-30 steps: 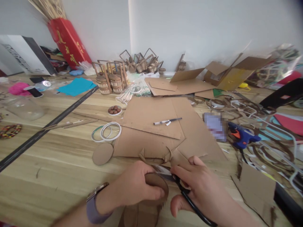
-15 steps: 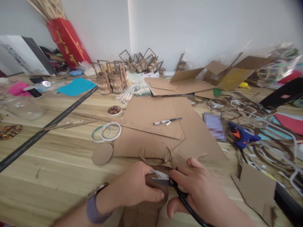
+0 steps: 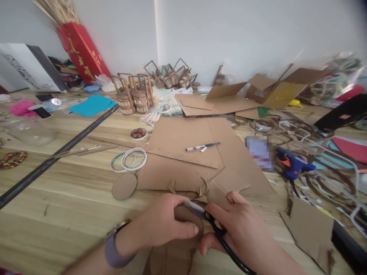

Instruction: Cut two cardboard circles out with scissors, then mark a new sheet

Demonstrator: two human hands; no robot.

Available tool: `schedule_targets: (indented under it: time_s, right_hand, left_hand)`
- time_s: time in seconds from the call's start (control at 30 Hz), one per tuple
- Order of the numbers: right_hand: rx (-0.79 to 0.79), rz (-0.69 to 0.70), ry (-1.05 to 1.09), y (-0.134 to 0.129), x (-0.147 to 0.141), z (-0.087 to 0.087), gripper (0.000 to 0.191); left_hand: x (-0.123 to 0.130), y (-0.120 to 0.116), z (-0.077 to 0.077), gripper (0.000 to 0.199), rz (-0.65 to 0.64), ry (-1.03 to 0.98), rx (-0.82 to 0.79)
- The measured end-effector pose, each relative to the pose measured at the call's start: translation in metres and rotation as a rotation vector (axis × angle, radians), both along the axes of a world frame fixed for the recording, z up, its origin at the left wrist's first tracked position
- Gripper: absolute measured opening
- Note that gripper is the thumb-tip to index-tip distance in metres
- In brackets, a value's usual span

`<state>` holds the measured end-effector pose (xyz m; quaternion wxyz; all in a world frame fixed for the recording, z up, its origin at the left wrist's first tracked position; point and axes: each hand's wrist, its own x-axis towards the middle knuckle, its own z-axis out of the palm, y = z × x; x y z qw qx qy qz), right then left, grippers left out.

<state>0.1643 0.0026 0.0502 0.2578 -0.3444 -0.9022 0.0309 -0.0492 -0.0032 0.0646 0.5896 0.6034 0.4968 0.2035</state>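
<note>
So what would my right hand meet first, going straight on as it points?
Probably your left hand; the scissors in your right hand point toward it, though depth is unclear.

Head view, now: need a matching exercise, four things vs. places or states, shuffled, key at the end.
Things:
1. Scissors
2. Pen
3. Glue gun
4. Cardboard piece at the scissors

Places or states:
A. Lying on flat cardboard
B. Gripped by the left hand
C. Blue body, orange trigger
D. Held in the right hand

Pairs: 1-D, 2-A, 3-C, 4-B
</note>
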Motion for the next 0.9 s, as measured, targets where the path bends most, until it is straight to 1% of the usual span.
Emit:
schedule_targets:
  time_s: [0.07, 0.13, 0.2, 0.23, 0.3, 0.37, 0.47, 0.53, 0.57, 0.7, 0.77, 0.9]
  right_hand:
    - [-0.101, -0.016, 0.065, -0.001, 0.001, -0.003, 0.05]
    - [-0.253, -0.047, 0.134, -0.003, 0.002, -0.007, 0.037]
    - [-0.401, -0.084, 0.181, -0.005, 0.004, -0.009, 0.019]
    - [-0.452, -0.097, 0.191, -0.005, 0.005, -0.009, 0.012]
    - [-0.492, -0.099, 0.206, -0.004, 0.006, -0.006, 0.01]
    - [-0.496, -0.099, 0.226, -0.002, 0.006, -0.001, 0.017]
    - [-0.5, -0.107, 0.268, 0.001, 0.005, 0.005, 0.047]
    - [-0.479, -0.099, 0.28, 0.002, 0.004, 0.006, 0.065]
    - [-0.458, -0.093, 0.279, 0.002, 0.003, 0.006, 0.07]
    - [-0.377, -0.087, 0.199, -0.001, 0.003, 0.003, 0.076]
    - [-0.373, -0.07, 0.134, -0.002, 0.004, 0.004, 0.076]
    - [-0.383, -0.035, 0.066, -0.002, 0.004, 0.007, 0.073]
  left_hand:
    - [-0.001, 0.0, 0.0, 0.023, 0.041, -0.043, 0.024]
    - [0.0, 0.0, -0.001, 0.02, 0.052, -0.113, -0.038]
    - [0.001, 0.0, -0.003, 0.018, 0.064, -0.195, -0.124]
    - [0.002, 0.0, -0.005, 0.019, 0.077, -0.235, -0.153]
    - [0.003, 0.0, -0.009, 0.022, 0.124, -0.304, -0.182]
    - [0.004, -0.001, -0.012, 0.026, 0.179, -0.351, -0.197]
    - [0.003, -0.001, -0.015, 0.034, 0.233, -0.403, -0.212]
    - [0.003, -0.002, -0.016, 0.038, 0.229, -0.42, -0.216]
    - [0.002, -0.002, -0.017, 0.038, 0.22, -0.415, -0.208]
    - [0.0, -0.002, -0.017, 0.036, 0.134, -0.365, -0.138]
    - [0.0, -0.001, -0.016, 0.032, 0.099, -0.345, -0.105]
    - [-0.001, -0.001, -0.014, 0.025, 0.115, -0.271, -0.035]
